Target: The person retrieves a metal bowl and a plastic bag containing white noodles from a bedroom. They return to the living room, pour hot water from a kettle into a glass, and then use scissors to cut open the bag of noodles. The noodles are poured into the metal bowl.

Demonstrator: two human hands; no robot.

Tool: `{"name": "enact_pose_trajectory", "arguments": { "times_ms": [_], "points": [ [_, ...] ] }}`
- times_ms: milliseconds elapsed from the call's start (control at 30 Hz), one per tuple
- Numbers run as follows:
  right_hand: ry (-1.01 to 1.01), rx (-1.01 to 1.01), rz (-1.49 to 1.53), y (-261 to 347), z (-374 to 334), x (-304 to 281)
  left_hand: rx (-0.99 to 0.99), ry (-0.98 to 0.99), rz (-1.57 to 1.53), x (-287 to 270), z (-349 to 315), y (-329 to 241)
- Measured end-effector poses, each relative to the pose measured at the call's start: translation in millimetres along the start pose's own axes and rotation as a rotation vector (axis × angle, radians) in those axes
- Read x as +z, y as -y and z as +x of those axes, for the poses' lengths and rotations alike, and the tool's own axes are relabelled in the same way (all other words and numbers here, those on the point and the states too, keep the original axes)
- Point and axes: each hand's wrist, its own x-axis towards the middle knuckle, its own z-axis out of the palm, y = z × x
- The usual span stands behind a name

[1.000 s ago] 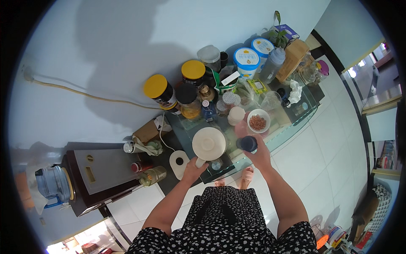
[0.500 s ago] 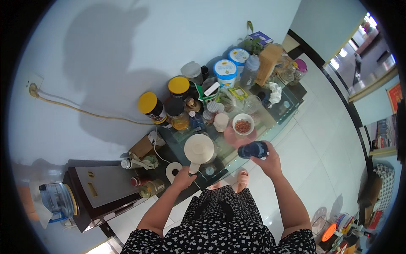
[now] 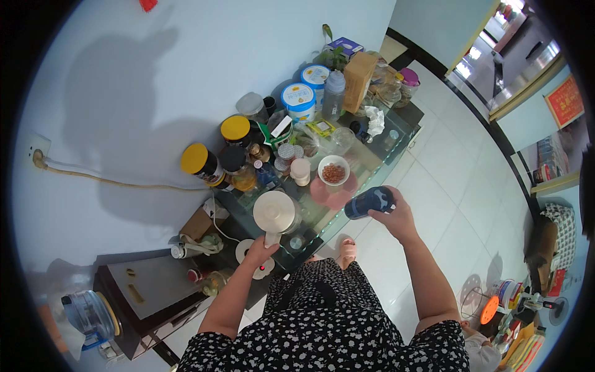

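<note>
My left hand (image 3: 261, 253) is closed round the handle of a clear pitcher with a cream lid (image 3: 274, 211), held over the near left part of the glass table (image 3: 378, 162). In my right hand (image 3: 398, 216) is a dark blue cup (image 3: 365, 203), tilted sideways just off the table's front edge. Its mouth and contents cannot be made out. Between and beyond my hands stands a white bowl (image 3: 348, 166) of reddish-brown nuts or beans (image 3: 333, 173), at the edge of a pink round mat (image 3: 339, 197). A lidded pink-white jar (image 3: 300, 171) is left of the bowl.
Yellow-lidded tins (image 3: 195, 159), blue-white tubs (image 3: 299, 101), a grey bottle (image 3: 334, 93) and a cardboard box (image 3: 359, 80) crowd the wall side. A white round base (image 3: 264, 268) with a red light lies below the pitcher. A dark cabinet (image 3: 155, 279) is left; a person (image 3: 482, 353) shows lower right.
The whole view has shifted, so the table sits farther left. Both hands keep their hold on the pitcher and cup. The base's red light and a person at lower right have come into sight.
</note>
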Motion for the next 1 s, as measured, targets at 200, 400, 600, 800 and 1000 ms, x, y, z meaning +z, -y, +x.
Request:
{"name": "enact_pose_trajectory", "arguments": {
  "times_ms": [200, 400, 600, 800, 1000],
  "points": [
    [0.015, -0.036, -0.048, -37, 16, 47, 0.059, -0.147, -0.347, 33, 19, 33],
    [0.022, 0.020, -0.154, -75, 30, 98, -0.018, -0.365, -0.124, 41, 5, -3],
    [-0.029, -0.073, -0.218, -90, 40, 122, -0.067, -0.263, -0.168, 36, 8, 5],
    [-0.035, 0.009, -0.209, -102, 48, 135, -0.065, -0.232, -0.129, 29, 3, -13],
    [-0.035, 0.025, -0.217, -112, 49, 141, -0.056, -0.224, -0.183, 32, 6, 0]
  ]
}}
